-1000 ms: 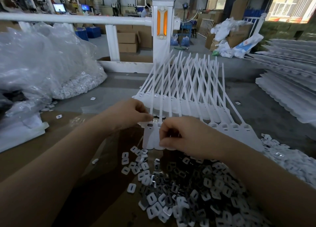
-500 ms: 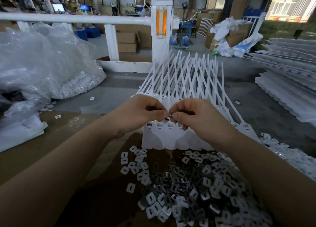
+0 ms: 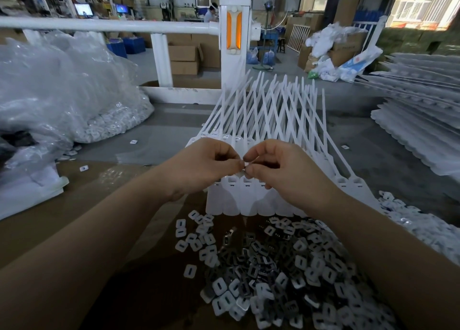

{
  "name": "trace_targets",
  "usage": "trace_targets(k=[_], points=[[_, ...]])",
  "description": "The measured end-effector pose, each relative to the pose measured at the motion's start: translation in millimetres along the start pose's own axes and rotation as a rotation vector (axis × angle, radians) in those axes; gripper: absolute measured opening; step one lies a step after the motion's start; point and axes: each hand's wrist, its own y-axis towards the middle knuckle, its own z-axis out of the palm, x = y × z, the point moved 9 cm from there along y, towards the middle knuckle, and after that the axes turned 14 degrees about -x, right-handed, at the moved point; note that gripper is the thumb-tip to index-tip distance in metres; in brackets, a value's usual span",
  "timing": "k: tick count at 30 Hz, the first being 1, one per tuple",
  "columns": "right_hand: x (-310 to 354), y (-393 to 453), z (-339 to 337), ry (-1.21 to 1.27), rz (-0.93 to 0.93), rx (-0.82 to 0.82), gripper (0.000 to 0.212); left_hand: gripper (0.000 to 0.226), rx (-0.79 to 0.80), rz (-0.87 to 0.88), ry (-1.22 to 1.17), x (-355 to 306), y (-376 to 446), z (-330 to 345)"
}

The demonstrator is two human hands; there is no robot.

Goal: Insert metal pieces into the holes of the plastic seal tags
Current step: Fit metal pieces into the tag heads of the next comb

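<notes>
right now the left hand (image 3: 206,166) and right hand (image 3: 278,170) pinch one small shiny metal piece (image 3: 245,166) together, just above the row of white plastic seal tags (image 3: 249,195), whose holes lie straight below.

a small metal piece (image 3: 245,168) sits pinched between the fingertips of the left hand (image 3: 206,166) and right hand (image 3: 281,170). white plastic seal tags (image 3: 246,195) lie in a row just beneath both hands, straps fanning away. loose metal pieces (image 3: 251,265) are heaped nearer, below the hands.
</notes>
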Motion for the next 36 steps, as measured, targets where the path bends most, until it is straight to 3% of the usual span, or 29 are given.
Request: trace_targets(k=[6, 17, 36], points=[[-7, 2, -3, -0.076, 0.022, -0.057, 0.006, 0.018, 0.004, -0.005, 0.059, 9, 4, -1], [-17, 3, 0, -0.199, 0.067, -0.021, 0.003, 0.026, -0.007, -0.110, 0.464, 34, 9, -1], [-20, 3, 0, -0.191, 0.092, 0.006, 0.006, 0.020, 0.018, -0.217, 0.391, 41, 15, 4]])
